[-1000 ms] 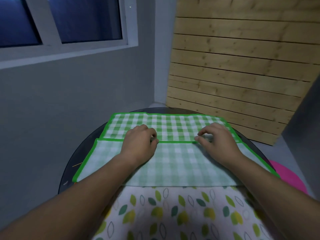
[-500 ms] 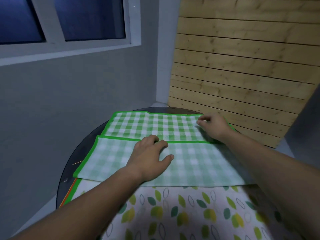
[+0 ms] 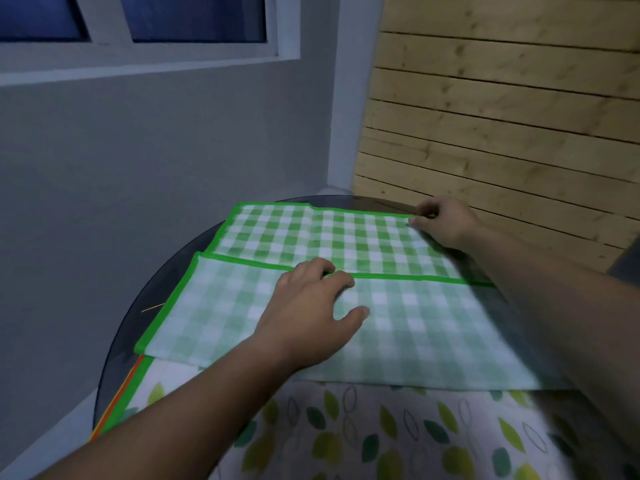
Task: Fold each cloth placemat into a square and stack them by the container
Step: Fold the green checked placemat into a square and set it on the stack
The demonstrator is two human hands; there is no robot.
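With the green checked placemat (image 3: 311, 233) lying half folded on the glass table (image 3: 121, 358), the left hand (image 3: 311, 306), fingers spread flat on the flap, should press firmly while the right hand (image 3: 443, 221), pinching the far right corner, carries it over so the edges meet.

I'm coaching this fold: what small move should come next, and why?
Probably draw the far right corner toward you: the right hand pinches it, the left hand presses on the green checked placemat, whose far half lies unfolded.
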